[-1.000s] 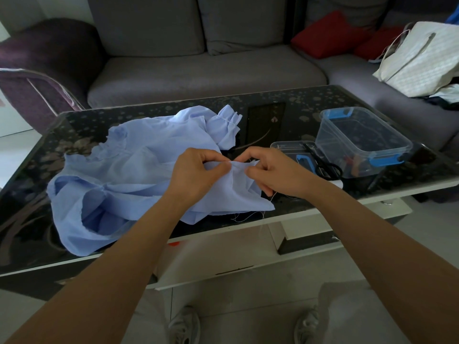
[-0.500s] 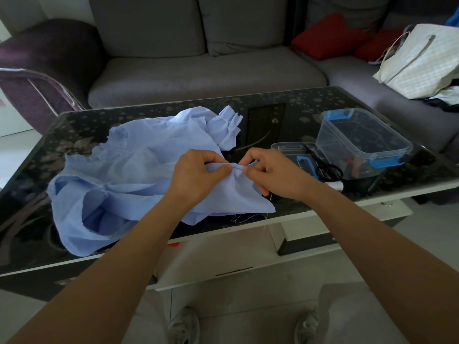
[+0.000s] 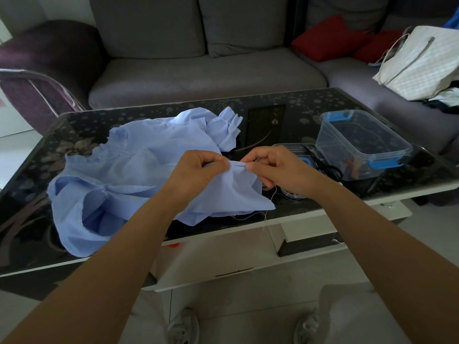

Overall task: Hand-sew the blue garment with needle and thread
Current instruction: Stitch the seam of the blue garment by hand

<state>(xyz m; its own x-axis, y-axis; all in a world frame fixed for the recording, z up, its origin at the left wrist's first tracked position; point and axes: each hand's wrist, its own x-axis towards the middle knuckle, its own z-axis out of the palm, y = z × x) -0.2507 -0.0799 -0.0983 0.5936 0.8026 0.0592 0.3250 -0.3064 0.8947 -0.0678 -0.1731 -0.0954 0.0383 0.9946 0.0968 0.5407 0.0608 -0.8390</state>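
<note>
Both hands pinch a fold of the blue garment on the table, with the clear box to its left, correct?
No: the head view shows the clear box to the right of the blue garment. The left hand and right hand do pinch a fold of it on the table.

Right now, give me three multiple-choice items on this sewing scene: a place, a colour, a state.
1. The clear plastic box with blue latches stands: A) on the person's lap; B) on the dark glass table, right of the light-blue cloth garment; C) on the floor.
2. The cushions on the grey fabric sofa are: A) red; B) green; C) yellow.
3. The left hand and right hand: A) lie flat; B) both pinch one fold of the garment; C) hold scissors.
Key: 1 B, it sits on the tabletop; 2 A, both show red; 3 B, fingertips meet on a raised fold.
</note>
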